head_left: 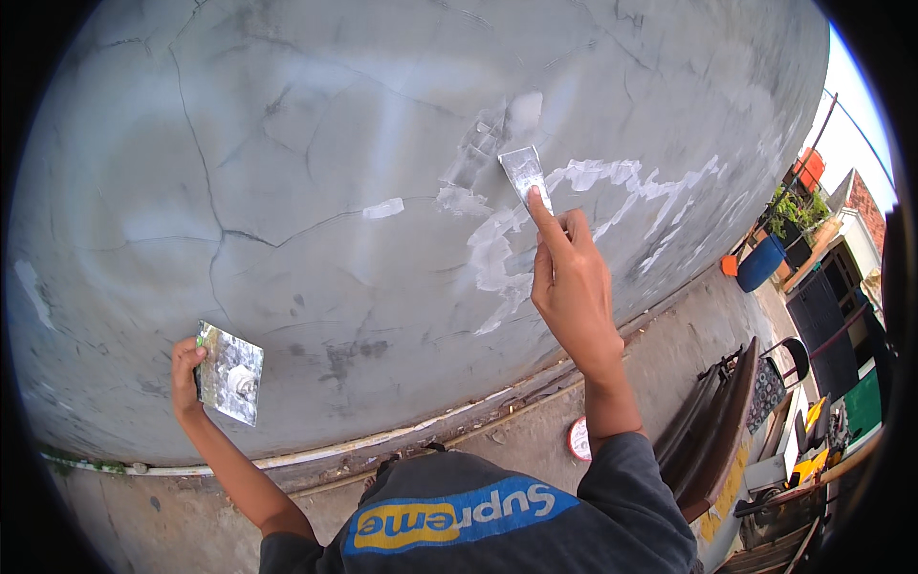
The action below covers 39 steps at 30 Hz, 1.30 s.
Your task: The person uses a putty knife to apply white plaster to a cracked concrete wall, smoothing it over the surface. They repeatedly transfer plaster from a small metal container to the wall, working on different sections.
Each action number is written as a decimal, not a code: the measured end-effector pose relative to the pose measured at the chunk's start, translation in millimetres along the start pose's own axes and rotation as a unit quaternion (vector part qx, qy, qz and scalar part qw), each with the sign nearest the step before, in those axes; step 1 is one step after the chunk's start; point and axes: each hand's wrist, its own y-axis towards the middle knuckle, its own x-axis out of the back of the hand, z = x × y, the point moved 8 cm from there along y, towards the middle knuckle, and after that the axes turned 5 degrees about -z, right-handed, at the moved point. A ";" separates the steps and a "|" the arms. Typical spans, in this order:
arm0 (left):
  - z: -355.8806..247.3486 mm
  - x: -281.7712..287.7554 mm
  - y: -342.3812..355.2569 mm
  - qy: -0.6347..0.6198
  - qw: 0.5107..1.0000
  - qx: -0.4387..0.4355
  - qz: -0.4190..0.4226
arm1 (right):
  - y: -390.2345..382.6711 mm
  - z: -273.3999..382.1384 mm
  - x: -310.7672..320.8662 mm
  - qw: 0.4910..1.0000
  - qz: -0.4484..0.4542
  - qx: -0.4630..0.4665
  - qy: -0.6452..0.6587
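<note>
1. Right hand is gripping a silvery flat metal putty knife before a cracked grey wall.
2. Left hand, well apart, is pinching a silvery rectangular metal plate by its edge.
3. Both tools are presumably handling light, stiff; handle and edge are suiting grip.
4. Showing: one knife, one plate, one white paste dab.

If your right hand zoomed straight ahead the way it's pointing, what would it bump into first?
The wall, probably: the scraper in the right hand leads, aimed near the pale patch. Whether the blade already touches is hard to tell.
</note>
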 end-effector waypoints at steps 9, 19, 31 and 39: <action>8.1 12.7 7.2 0.021 0.998 -0.049 -0.029 | 33.9 0.5 17.6 0.997 -0.072 0.027 -0.025; -1.8 6.7 0.2 0.020 0.999 -0.038 -0.010 | 13.8 -11.7 19.5 0.985 -0.146 -0.030 0.090; -8.2 0.5 3.5 0.020 0.999 -0.030 0.018 | -16.9 3.4 -25.1 0.974 -0.080 -0.083 0.195; 3.6 5.3 10.3 0.018 0.999 -0.034 0.036 | 39.3 -10.0 18.5 0.989 -0.098 -0.066 0.086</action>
